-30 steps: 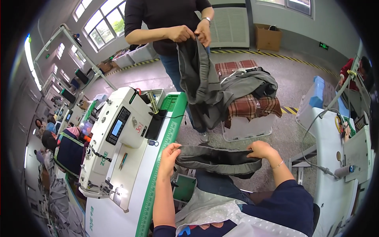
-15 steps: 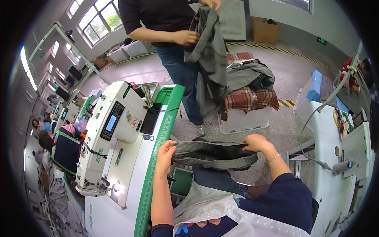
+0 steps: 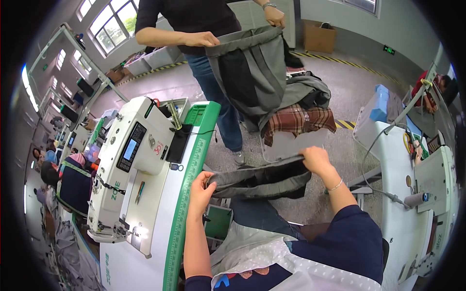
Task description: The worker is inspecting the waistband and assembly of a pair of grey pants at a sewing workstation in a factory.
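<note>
A dark grey striped garment (image 3: 262, 180), its opening showing a black inside, is stretched between my two hands above my lap. My left hand (image 3: 201, 189) pinches its left end, close to the green table edge. At the right end, my right hand (image 3: 314, 159) grips the upper rim, a little higher than the left. Across from me a standing person holds up grey trousers (image 3: 247, 68) by the waistband with both hands. Left of my left hand stands a white sewing machine (image 3: 127, 160), its lamp lit; small snips (image 3: 140, 192) lie on its bed.
A clear plastic bin (image 3: 291, 146) heaped with brown plaid and grey cloth stands beyond my hands. To the right is a white worktable (image 3: 388, 179) with a thread cone (image 3: 416, 199) and a cable. A green-edged machine table (image 3: 187, 194) runs along my left. A cardboard box (image 3: 319, 38) sits by the wall.
My right hand has risen, lifting the garment's right end so it tilts. The other person has spread the trousers wide by the waistband. The view has shifted slightly.
</note>
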`<state>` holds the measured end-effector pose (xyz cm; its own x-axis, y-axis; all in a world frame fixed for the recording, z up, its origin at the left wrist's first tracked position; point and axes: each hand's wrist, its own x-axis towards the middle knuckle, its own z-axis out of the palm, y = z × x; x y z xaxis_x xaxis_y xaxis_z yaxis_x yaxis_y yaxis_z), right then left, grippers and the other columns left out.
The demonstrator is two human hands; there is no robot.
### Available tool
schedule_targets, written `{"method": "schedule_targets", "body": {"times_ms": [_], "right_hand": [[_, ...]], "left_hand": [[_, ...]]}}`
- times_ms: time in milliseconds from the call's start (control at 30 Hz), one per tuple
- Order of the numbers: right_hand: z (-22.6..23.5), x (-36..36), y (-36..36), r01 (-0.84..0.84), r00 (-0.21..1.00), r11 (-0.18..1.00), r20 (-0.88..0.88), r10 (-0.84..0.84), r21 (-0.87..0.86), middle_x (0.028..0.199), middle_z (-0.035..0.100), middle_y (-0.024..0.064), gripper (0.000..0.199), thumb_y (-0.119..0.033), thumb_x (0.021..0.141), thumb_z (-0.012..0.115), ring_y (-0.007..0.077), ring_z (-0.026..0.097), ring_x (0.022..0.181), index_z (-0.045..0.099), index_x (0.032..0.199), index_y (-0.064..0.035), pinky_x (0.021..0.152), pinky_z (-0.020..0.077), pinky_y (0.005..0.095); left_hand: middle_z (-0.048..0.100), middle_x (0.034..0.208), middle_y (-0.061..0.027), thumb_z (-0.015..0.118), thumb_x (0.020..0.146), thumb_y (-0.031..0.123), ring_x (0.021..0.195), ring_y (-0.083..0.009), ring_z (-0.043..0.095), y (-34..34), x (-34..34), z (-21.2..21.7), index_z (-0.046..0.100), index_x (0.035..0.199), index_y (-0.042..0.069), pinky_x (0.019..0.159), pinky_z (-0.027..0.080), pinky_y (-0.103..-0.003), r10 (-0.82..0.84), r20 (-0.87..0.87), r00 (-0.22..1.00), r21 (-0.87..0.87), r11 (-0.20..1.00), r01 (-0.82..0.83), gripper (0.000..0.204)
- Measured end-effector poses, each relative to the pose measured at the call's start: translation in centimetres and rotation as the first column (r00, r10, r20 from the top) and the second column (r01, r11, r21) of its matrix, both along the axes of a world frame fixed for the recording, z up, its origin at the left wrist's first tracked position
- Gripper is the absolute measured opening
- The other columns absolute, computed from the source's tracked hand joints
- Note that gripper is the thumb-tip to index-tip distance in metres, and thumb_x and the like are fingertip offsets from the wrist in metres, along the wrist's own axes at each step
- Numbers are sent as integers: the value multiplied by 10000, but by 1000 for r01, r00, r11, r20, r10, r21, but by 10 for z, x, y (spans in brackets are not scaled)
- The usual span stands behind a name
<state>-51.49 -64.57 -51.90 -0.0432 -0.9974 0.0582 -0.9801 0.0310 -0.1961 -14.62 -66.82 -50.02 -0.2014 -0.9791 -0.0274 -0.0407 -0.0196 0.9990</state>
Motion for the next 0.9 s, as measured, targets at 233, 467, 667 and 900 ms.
{"method": "schedule_targets", "body": {"times_ms": [233, 467, 667, 900], "right_hand": [[41, 1, -5, 53, 991, 968, 134, -20, -246, 661, 607, 133, 435, 0, 654, 571, 355, 607, 700, 567, 1060, -156, 613, 466, 469], [112, 16, 25, 100, 869, 835, 456, 192, -541, 514, 318, 62, 329, 95, 561, 522, 178, 360, 445, 553, 828, -96, 444, 280, 296], [112, -18, 15, 143, 923, 775, 366, 120, -616, 522, 294, 56, 318, 95, 546, 506, 180, 348, 455, 565, 798, -89, 458, 283, 300], [51, -62, -16, 181, 934, 928, 352, -58, -326, 678, 557, 119, 196, 22, 662, 535, 287, 578, 665, 549, 829, -78, 582, 418, 347]], "left_hand": [[542, 827, -169, 553, 674, -23, 843, -350, 539, 3, -11, -3, 554, 879, -9, 737, 434, -412, 190, 666, 721, -358, 930, 86, 205], [565, 847, -176, 515, 697, -62, 834, -360, 551, 1, 7, -41, 558, 868, 0, 727, 437, -410, 318, 729, 606, -425, 905, 35, 187], [639, 868, -213, 473, 709, -56, 834, -392, 620, 13, 10, -23, 562, 1014, 23, 738, 479, -436, 126, 754, 645, -159, 987, -7, 327], [643, 817, -198, 409, 667, -84, 623, -295, 658, 4, 28, 15, 553, 972, 4, 589, 517, -368, 266, 636, 724, -242, 960, -141, 349]]}}
